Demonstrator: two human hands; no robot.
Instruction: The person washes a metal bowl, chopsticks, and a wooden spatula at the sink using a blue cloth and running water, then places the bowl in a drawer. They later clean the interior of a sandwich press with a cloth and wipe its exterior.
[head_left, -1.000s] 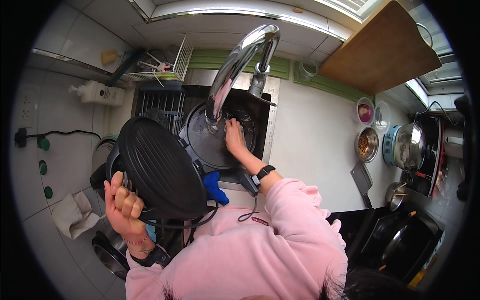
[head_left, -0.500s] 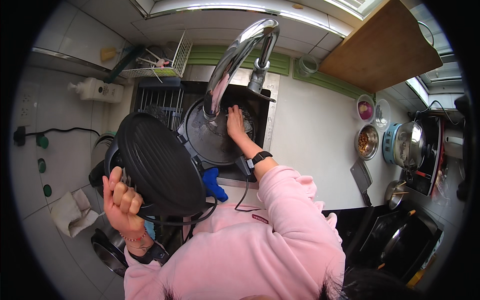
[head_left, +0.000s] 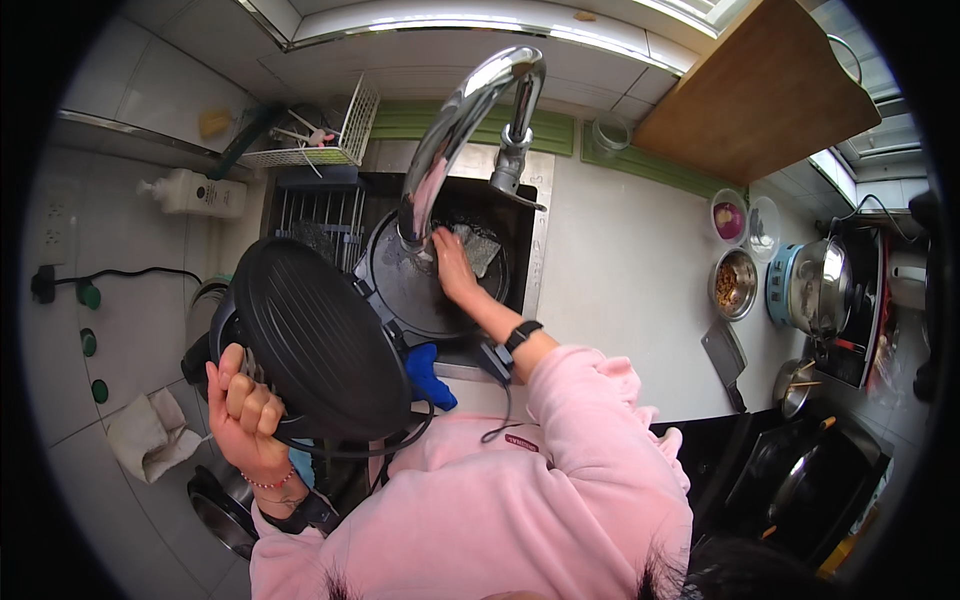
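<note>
Our left hand [head_left: 250,410] holds up a ribbed black lid [head_left: 315,340] while our right hand [head_left: 456,265] reaches into the round dark pan [head_left: 420,305].
The left grip is clamped on the lid's outer side, and the lid tilts over the sink's near left corner; the pan sits toward the right edge of the sink [head_left: 534,225]. Our right fingers lie below the faucet [head_left: 428,165], just beside a greyish cloth [head_left: 483,252]; we cannot tell whether that grip closes on anything. A blue cloth [head_left: 428,378] lies by the sink's near edge, and a cleaver [head_left: 722,355] near the tabletop's [head_left: 620,270] near edge.
</note>
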